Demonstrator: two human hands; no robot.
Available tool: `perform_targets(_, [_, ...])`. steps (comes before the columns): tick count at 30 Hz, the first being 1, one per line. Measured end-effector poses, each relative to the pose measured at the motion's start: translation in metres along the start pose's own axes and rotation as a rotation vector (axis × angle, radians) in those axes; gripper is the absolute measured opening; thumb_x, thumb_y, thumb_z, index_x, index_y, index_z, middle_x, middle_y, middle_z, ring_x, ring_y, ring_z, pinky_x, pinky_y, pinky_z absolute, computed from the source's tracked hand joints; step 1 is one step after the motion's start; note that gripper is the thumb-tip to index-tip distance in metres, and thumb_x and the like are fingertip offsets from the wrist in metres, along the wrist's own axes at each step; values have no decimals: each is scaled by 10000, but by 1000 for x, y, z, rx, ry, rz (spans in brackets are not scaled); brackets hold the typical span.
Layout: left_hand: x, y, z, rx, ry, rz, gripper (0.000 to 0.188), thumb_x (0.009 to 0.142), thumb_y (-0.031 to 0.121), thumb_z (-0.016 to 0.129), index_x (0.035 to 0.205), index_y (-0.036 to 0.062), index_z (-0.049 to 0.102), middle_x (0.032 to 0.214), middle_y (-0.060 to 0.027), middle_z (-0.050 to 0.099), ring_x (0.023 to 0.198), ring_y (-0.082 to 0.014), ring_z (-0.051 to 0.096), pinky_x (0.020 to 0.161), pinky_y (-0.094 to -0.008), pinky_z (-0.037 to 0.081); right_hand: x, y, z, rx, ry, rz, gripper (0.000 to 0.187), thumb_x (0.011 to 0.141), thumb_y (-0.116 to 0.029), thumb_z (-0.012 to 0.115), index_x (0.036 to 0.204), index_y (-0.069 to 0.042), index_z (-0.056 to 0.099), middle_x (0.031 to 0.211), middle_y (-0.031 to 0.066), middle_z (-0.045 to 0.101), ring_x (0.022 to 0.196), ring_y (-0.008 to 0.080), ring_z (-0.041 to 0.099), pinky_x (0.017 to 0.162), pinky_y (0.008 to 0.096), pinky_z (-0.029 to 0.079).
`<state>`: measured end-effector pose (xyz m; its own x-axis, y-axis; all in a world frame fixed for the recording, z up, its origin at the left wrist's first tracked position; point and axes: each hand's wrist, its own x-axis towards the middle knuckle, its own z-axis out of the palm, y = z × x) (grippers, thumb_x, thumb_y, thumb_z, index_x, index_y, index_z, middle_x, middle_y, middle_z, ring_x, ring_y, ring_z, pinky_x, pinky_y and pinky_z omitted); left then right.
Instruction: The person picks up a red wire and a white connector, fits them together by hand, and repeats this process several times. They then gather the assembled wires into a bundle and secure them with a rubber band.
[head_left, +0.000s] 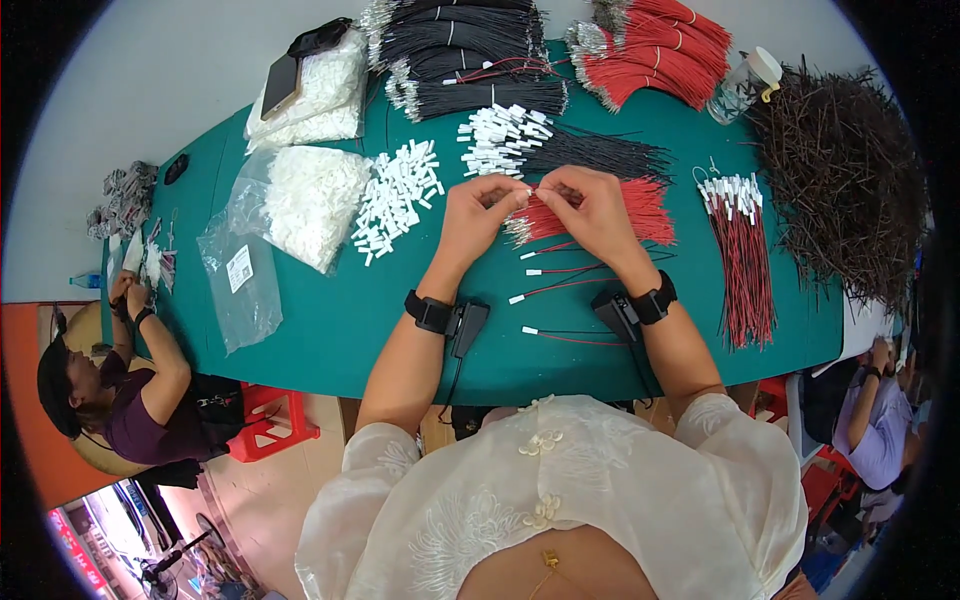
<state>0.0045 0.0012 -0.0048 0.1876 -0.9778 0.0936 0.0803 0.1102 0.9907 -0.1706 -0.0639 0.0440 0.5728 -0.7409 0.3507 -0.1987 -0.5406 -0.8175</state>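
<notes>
My left hand (482,208) is closed in a pinch, with a small white connector (527,192) at its fingertips. Close beside it, my right hand (588,208) is pinched too; a bit of red wire seems to show at its fingertips, mostly hidden. Beneath my hands lies a spread of loose red wires (645,212). Beyond them are black wires (600,152) with white connectors (500,138) at their left ends. Nearer my body, several red-and-black wire pairs with white connectors (530,330) lie apart on the green table (400,375).
Loose white connectors (398,200) lie left of my hands, beside an open bag of them (315,200). At right are finished-looking wire pairs (742,260) and a dark tangled heap (845,180). Black bundles (470,50) and red bundles (660,55) line the far side. A co-worker (140,400) sits left.
</notes>
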Motion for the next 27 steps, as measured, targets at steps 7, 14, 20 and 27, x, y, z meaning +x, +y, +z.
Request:
perform_targets(7, [1,1,1,3,-25,4,139,872,76,686,976,-16,701,829,-51,701,753,-82,646,684,-217,506,-1,5,2,46,-8,46,87,834,-65,668,851,20,662,738,119,666,606,167,622,553,286,474])
perform_targets(14, [0,3,2,0,0,-29,139,874,84,685,973,-11,705,812,-46,700,747,-79,644,678,-216,504,-2,10,1,104,-33,104,88,847,-37,672,890,40,674,732,56,662,632,66,586,560,224,469])
perform_targets(20, [0,1,2,17,-9,-3,141,870,84,689,973,-11,704,802,-45,697,743,-77,642,673,-213,501,-3,7,1,59,-12,76,82,839,-32,672,881,38,677,723,66,664,630,76,595,554,233,468])
perform_targets(27, [0,1,2,44,1,37,130,864,72,691,964,-10,704,789,-35,690,717,-66,626,647,-210,487,-4,3,7,-59,52,-19,70,824,-33,676,866,23,679,719,86,666,602,110,598,530,254,448])
